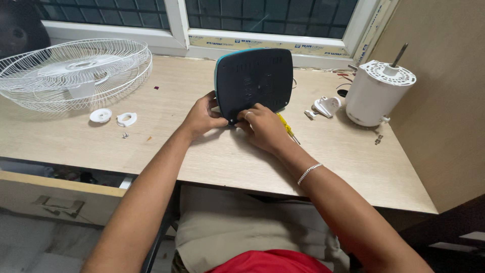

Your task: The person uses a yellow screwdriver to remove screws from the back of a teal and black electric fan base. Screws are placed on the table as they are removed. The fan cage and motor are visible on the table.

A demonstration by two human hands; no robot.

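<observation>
A dark rounded plastic panel with a teal rim [254, 81] stands on edge on the wooden table [202, 151], its back facing me. My left hand [202, 115] grips its lower left edge. My right hand [262, 126], with a ring on one finger, presses fingertips against the panel's lower middle. A yellow-handled screwdriver [287, 127] lies on the table just behind my right hand, partly hidden by it.
A white wire fan guard [76, 73] lies at the far left, with two small white plastic caps [113, 117] and a screw near it. A white fan motor with a metal shaft [379, 93] stands at the right beside a white bracket [327, 106]. A window runs behind; a wall is at right.
</observation>
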